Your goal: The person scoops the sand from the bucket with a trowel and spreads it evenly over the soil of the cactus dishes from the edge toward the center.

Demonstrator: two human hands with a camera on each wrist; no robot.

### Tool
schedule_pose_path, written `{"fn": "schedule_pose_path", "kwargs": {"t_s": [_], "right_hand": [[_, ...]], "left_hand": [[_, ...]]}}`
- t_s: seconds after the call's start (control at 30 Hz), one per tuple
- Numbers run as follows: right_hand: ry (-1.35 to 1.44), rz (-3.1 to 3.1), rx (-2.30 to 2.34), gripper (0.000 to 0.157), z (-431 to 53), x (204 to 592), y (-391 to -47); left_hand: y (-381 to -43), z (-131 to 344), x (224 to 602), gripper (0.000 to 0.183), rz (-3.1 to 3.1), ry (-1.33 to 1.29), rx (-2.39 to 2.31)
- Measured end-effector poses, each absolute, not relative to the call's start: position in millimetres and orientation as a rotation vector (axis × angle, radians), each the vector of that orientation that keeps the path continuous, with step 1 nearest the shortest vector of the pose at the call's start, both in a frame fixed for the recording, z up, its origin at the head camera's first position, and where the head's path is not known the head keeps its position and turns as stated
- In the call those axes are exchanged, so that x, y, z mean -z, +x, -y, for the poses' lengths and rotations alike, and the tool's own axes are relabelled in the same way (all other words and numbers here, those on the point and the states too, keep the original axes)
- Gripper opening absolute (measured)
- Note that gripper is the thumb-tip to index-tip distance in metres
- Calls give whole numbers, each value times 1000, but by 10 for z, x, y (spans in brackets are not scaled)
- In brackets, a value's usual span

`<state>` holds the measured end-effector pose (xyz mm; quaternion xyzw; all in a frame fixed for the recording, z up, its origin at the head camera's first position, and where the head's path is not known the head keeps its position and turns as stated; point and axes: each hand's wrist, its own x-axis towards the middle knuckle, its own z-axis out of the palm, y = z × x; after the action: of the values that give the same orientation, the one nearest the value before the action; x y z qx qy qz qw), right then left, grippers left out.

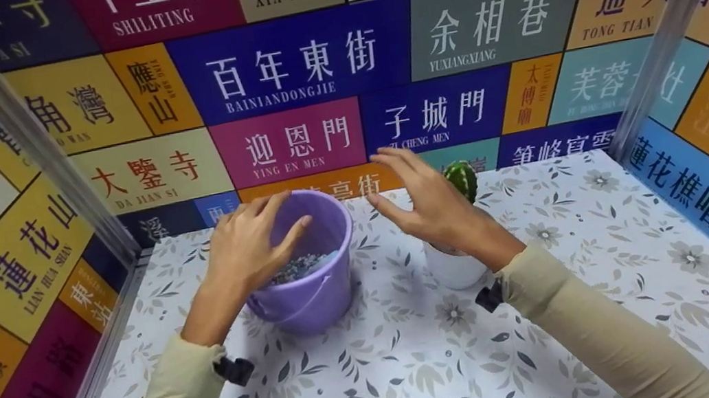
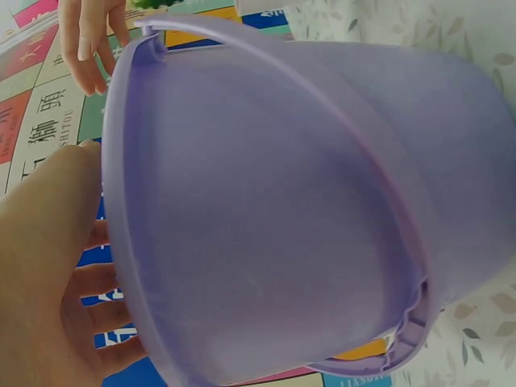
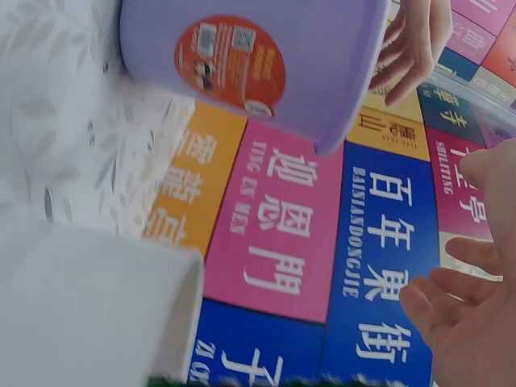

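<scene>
A purple bucket [image 1: 317, 305] stands upright on the table, with grey gravel-like bits [image 1: 300, 267] inside. Over its left rim hovers my left hand [image 1: 246, 242], fingers loosely extended and thumb apart; whether it touches the rim I cannot tell. In the left wrist view the bucket's handle [image 2: 355, 121] hangs down its side. My right hand [image 1: 428, 206] is raised in the air between the bucket and a white pot [image 1: 455, 271], its fingers spread and holding nothing. Behind that hand a green cactus [image 1: 461, 180] rises from the pot, partly hidden by the wrist.
A white tabletop [image 1: 393, 374] with a grey leaf and flower print lies under everything. Colourful panels [image 1: 293, 62] with Chinese lettering wall it in at the back and both sides. Clear corner strips [image 1: 665, 37] run up at the rear corners. An orange sticker [image 3: 230, 68] marks the bucket.
</scene>
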<state>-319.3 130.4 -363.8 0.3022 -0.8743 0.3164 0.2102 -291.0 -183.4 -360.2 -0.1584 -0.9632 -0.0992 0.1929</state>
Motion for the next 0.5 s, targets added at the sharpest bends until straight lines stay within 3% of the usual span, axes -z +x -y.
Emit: {"fn": "schedule_pose_path", "kwargs": {"t_s": [0.5], "right_hand": [[991, 2351, -1237, 52, -984, 3942, -3214]], "left_hand": [[-2897, 1804, 3746, 58, 2703, -521, 283]]}}
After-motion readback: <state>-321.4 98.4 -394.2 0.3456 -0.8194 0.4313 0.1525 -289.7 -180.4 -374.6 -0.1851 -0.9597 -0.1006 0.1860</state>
